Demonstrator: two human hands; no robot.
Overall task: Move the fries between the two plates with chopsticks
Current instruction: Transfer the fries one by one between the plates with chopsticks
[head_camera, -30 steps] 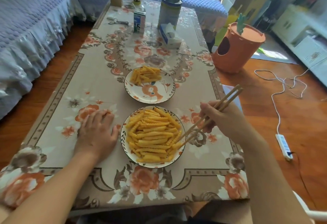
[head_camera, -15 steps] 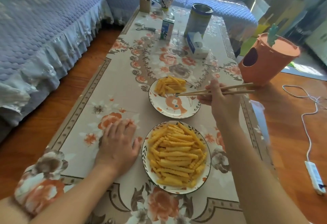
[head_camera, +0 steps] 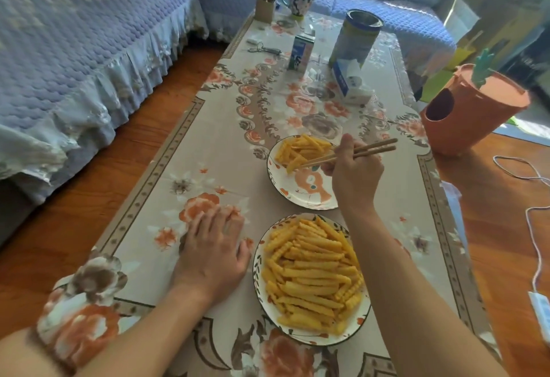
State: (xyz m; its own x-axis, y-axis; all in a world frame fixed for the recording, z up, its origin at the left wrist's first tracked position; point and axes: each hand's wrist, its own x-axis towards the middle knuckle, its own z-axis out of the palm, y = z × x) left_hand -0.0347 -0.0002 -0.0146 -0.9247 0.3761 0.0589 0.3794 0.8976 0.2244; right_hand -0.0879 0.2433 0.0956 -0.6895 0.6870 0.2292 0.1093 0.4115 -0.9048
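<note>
Two patterned plates sit on the floral tablecloth. The near plate (head_camera: 258, 281) is heaped with crinkle-cut fries (head_camera: 312, 275). The far plate (head_camera: 300, 195) holds a smaller pile of fries (head_camera: 300, 147) at its back. My right hand (head_camera: 354, 174) grips a pair of wooden chopsticks (head_camera: 366, 150) over the far plate; their tips pinch one fry (head_camera: 293, 164) at the pile's near edge. My left hand (head_camera: 212, 250) rests flat on the cloth just left of the near plate, fingers straight, holding nothing.
Farther along the table stand a tissue box (head_camera: 351, 82), a tall tin (head_camera: 355, 39), a milk carton (head_camera: 300, 54), a mug (head_camera: 297, 0) and keys (head_camera: 263, 49). An orange bin (head_camera: 473, 112) stands at the right, a blue sofa (head_camera: 74, 58) at the left. A power strip (head_camera: 540, 317) lies on the floor.
My right hand lifted the chopsticks from the near plate, carried a fry to the far plate, and now lowers it at the pile's near edge. The left hand stayed put; the view shifted.
</note>
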